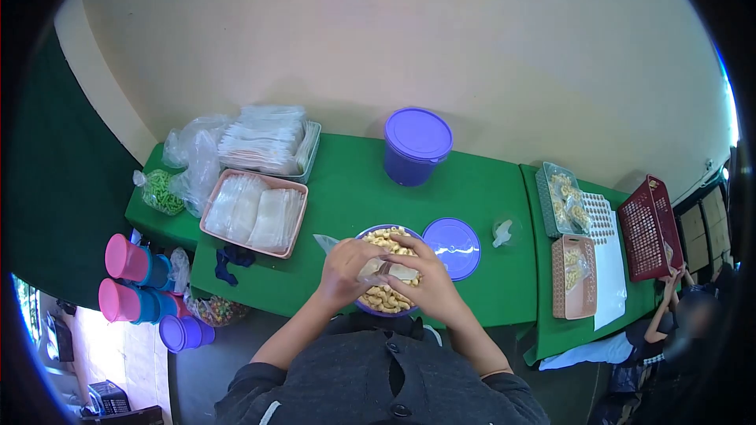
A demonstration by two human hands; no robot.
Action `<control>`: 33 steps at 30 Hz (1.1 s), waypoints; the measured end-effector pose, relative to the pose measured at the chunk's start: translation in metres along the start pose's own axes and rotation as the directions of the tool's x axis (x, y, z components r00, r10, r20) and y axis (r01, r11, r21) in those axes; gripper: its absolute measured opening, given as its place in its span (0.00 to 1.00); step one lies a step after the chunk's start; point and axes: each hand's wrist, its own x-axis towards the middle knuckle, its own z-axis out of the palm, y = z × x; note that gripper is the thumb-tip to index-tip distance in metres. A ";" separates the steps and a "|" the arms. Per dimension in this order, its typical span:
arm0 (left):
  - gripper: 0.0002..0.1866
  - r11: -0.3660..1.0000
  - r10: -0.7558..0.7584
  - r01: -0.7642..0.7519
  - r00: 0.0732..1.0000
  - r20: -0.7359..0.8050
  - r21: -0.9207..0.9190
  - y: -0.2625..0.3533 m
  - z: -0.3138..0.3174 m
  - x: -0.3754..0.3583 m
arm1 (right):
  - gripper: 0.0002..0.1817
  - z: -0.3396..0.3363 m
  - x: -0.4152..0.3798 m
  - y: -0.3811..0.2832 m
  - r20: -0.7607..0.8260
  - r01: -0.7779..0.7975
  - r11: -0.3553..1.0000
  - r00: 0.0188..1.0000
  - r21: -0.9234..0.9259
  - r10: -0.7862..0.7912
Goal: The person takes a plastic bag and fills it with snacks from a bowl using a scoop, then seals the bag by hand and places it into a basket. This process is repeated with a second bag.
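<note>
A round purple tub [365, 230] full of pale yellow, curved snack pieces [387, 299] stands at the table's front edge, close to my body. Over it, my left hand [345, 269] and my right hand [429, 282] come together with fingers closed on a small clear plastic bag [403, 271]. One end of the bag sticks out past my left hand. Whether the bag has snacks inside is hard to see behind my fingers. Just right of the tub, a purple lid [452, 249] lies flat on the green cloth.
Behind the tub stands a lidded purple bucket [417, 145]. Baskets of plastic bags [264, 212] sit at left. A small clear cup [505, 231] is at right. Beyond, a second table holds snack baskets [574, 277], a label sheet [602, 220] and a maroon basket [650, 228] touched by another person's hands.
</note>
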 end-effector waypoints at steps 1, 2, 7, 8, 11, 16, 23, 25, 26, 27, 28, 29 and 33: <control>0.21 1.000 -0.008 0.008 1.000 -0.023 -0.015 0.000 0.000 0.000 | 0.16 -0.005 0.002 0.001 0.019 -0.010 0.987 1.000 0.160 0.006; 0.21 1.000 -0.010 0.010 1.000 -0.019 -0.017 -0.002 -0.002 -0.001 | 0.17 -0.009 0.001 0.003 0.040 -0.023 0.948 0.999 0.316 0.011; 0.19 0.985 -0.078 0.114 0.961 -0.264 0.126 -0.028 -0.026 -0.008 | 0.19 -0.007 -0.016 0.073 -0.186 -0.291 0.953 0.935 0.083 0.302; 0.19 0.976 -0.136 0.179 0.946 -0.295 0.125 -0.033 -0.030 -0.012 | 0.19 -0.004 -0.026 0.089 -0.170 -0.310 0.941 0.943 -0.133 0.286; 0.19 0.964 -0.210 0.251 0.922 -0.325 0.089 -0.038 -0.036 -0.018 | 0.20 0.005 -0.045 0.099 -0.106 -0.433 0.866 0.901 -0.252 0.420; 0.20 0.940 -0.304 0.336 0.903 -0.304 0.059 -0.040 -0.034 -0.026 | 0.19 0.000 -0.051 0.118 0.009 -0.579 0.812 0.815 0.071 0.580; 0.19 0.934 -0.325 0.349 0.918 -0.225 0.076 -0.040 -0.030 -0.028 | 0.15 0.024 -0.027 0.114 0.048 -0.331 0.341 0.776 0.880 0.628; 0.19 0.931 -0.335 0.358 0.915 -0.223 0.068 -0.041 -0.031 -0.028 | 0.13 0.029 -0.018 0.113 0.028 -0.383 0.509 0.819 0.771 0.573; 0.19 0.931 -0.336 0.358 0.916 -0.220 0.073 -0.040 -0.033 -0.028 | 0.13 0.027 -0.015 0.112 0.032 -0.384 0.508 0.820 0.771 0.571; 0.19 0.930 -0.337 0.360 0.916 -0.216 0.078 -0.040 -0.035 -0.028 | 0.12 0.020 -0.010 0.103 -0.088 -0.263 0.635 0.880 0.726 0.466; 0.19 0.928 -0.340 0.364 0.915 -0.216 0.081 -0.039 -0.036 -0.028 | 0.12 0.016 -0.004 0.098 -0.198 -0.134 0.739 0.918 0.660 0.343; 0.19 0.913 -0.377 0.400 0.901 -0.215 0.077 -0.038 -0.037 -0.028 | 0.12 0.012 0.002 0.098 -0.194 -0.136 0.737 0.919 0.662 0.344; 0.19 0.887 -0.438 0.457 0.877 -0.196 0.063 -0.041 -0.032 -0.030 | 0.12 0.002 0.035 0.108 -0.269 -0.041 0.852 0.940 0.522 0.210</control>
